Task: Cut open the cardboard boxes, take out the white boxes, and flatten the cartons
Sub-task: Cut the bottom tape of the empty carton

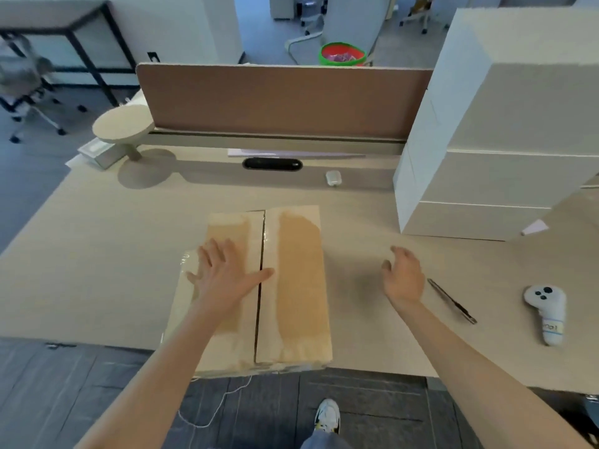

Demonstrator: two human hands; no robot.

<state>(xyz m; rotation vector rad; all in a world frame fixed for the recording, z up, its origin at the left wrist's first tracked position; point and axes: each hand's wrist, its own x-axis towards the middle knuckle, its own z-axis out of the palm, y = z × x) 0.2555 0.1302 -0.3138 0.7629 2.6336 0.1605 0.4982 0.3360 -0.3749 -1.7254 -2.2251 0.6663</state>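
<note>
A brown cardboard box [298,286] lies at the desk's front edge, its two top flaps meeting along a dark slit down the middle, with clear tape at the edges. My left hand [227,273] rests flat on the left flap, fingers spread, thumb reaching the slit. My right hand [403,277] hovers over the desk to the right of the box, fingers loosely curled, holding nothing. A slim dark cutter [452,301] lies on the desk just right of that hand. A tall stack of white boxes [492,176] stands at the back right.
A white controller [547,312] lies at the far right of the desk [97,254]. A small white case [333,178] and a brown divider panel [278,102] are at the back, a round stand [123,128] at the back left. My shoe [327,416] shows below.
</note>
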